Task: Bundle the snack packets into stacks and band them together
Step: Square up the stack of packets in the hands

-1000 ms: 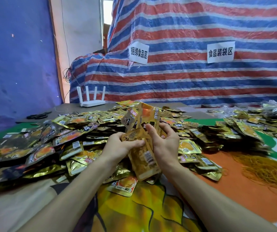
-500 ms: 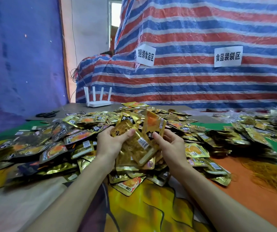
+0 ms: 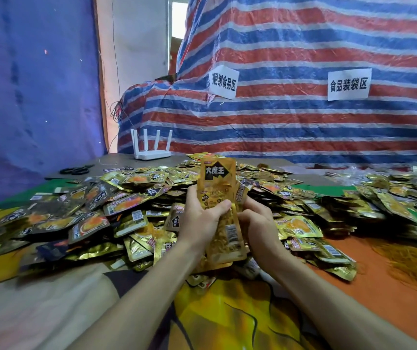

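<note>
You are holding a small stack of snack packets (image 3: 216, 174) upright between both hands, just above the near edge of the loose heap (image 3: 126, 205). Your left hand (image 3: 198, 219) is gripping the stack from its 9 o'clock side, with the thumb lying across the front face and the fingers wrapping behind. Your right hand (image 3: 259, 223) is holding the 3 o'clock edge, fingers curling round the packets' side.

The stack is poking out of the grip both ways. At 12 o'clock the black-labelled front packet is standing clear above your fingers. At 6 o'clock another packet is hanging below your thumbs, its barcode facing you. The packets are sitting unevenly, their edges fanning a little to the right.

The loose heap is spreading over the table (image 3: 38, 311) from 9 o'clock round to 12 o'clock of your hands. A second heap (image 3: 379, 198) is lying at 2 o'clock. A tangle of rubber bands (image 3: 411, 263) is resting on the orange cloth at 4 o'clock, well apart from your right hand. At the far edge a white router (image 3: 151, 154) is standing at 11 o'clock, and black scissors (image 3: 77, 170) are lying at 10 o'clock.
</note>
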A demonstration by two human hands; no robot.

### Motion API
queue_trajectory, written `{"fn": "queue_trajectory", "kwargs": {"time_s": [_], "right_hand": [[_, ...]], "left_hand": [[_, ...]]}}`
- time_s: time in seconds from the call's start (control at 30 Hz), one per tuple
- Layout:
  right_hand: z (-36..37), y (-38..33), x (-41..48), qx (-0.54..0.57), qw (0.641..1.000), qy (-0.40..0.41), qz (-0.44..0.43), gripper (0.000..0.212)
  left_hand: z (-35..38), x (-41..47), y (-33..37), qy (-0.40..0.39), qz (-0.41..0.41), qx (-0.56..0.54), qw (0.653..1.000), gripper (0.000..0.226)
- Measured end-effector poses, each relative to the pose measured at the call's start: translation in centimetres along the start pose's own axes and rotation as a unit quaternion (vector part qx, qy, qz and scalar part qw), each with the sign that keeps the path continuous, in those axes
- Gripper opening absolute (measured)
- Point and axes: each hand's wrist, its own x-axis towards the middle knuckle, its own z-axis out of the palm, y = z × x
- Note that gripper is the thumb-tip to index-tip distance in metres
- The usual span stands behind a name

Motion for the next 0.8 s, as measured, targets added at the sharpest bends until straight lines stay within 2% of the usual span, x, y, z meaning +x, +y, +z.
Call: {"fn": "queue_trajectory", "kwargs": {"time_s": [0.17, 0.33, 0.5, 0.6, 0.7, 0.8], "right_hand": [[-0.1, -0.2, -0.2, -0.049, 0.998, -0.036, 0.002, 0.046], [-0.9, 0.0, -0.2, -0.049, 0.988, -0.144, 0.036, 0.076], [-1.9, -0.6, -0.1, -0.119, 0.969, -0.202, 0.075, 0.090], [-1.9, -0.7, 0.1, -0.218, 0.952, -0.186, 0.105, 0.099], [-1.5, -0.7, 0.3, -0.215, 0.959, -0.118, 0.142, 0.089], [-1.9, -1.0, 0.5, -0.200, 0.974, -0.029, 0.102, 0.043]], "left_hand": [[-0.6, 0.6, 0.0, 0.005, -0.016, -0.056, 0.998, 0.067], [-1.2, 0.9, 0.0, 0.014, 0.025, -0.014, 0.999, 0.037], [-1.9, 1.2, 0.1, 0.062, 0.057, 0.037, 0.996, 0.037], [-2.8, 1.5, 0.6, 0.092, 0.040, 0.007, 0.995, 0.043], [-3.5, 1.9, 1.1, 0.109, 0.007, -0.082, 0.991, 0.039], [-3.7, 1.9, 1.7, 0.097, -0.022, -0.181, 0.978, 0.030]]}}
